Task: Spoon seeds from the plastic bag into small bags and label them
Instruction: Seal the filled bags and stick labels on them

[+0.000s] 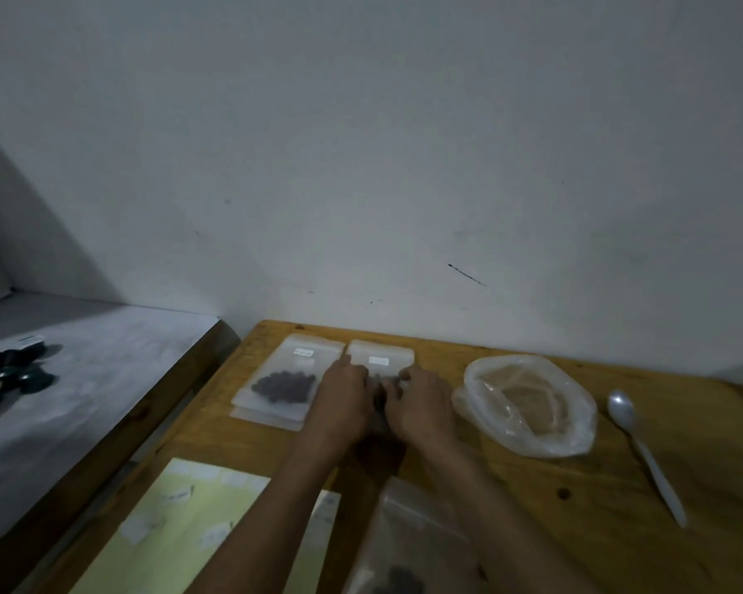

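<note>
Two small clear bags lie side by side at the back of the wooden table (618, 486). The left bag (284, 379) holds dark seeds and carries a white label. Both hands rest on the right bag (380, 355), which also has a white label. My left hand (344, 396) lies over its left side, index finger stretched toward the top corner. My right hand (421, 405) covers its right side with fingers curled on the plastic. The large plastic bag (528, 405) sits crumpled to the right, and a white plastic spoon (644, 448) lies beyond it.
A yellow-green sheet of white labels (181, 520) lies at the front left. Another clear bag with dark seeds (404, 550) lies at the front centre under my right forearm. A grey surface (82, 379) left of the table holds several dark round objects (9, 375).
</note>
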`<action>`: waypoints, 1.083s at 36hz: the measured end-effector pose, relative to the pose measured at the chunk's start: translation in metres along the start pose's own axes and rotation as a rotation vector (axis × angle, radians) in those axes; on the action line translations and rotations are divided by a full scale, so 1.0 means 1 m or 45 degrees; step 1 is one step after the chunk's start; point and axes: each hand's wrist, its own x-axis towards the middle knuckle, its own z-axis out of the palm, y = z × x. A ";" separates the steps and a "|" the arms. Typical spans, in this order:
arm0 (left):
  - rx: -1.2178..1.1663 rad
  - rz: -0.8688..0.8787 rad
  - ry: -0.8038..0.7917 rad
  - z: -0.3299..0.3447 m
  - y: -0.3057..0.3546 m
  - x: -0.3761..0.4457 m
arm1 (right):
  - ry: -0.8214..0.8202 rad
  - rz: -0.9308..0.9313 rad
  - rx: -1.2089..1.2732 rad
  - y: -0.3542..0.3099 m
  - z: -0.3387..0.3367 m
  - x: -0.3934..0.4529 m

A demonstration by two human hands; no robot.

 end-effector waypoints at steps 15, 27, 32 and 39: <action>-0.111 -0.075 -0.127 -0.021 0.016 -0.129 | -0.385 -0.129 -0.346 0.055 -0.084 -0.119; -0.283 -0.305 -0.113 -0.014 0.027 -0.132 | -0.438 0.015 0.027 0.061 -0.080 -0.115; -0.747 -0.281 -0.057 -0.035 0.031 -0.145 | -0.349 -0.127 0.232 0.050 -0.099 -0.121; -1.315 -0.166 0.087 -0.084 0.024 -0.169 | -0.427 -0.209 0.932 0.007 -0.137 -0.135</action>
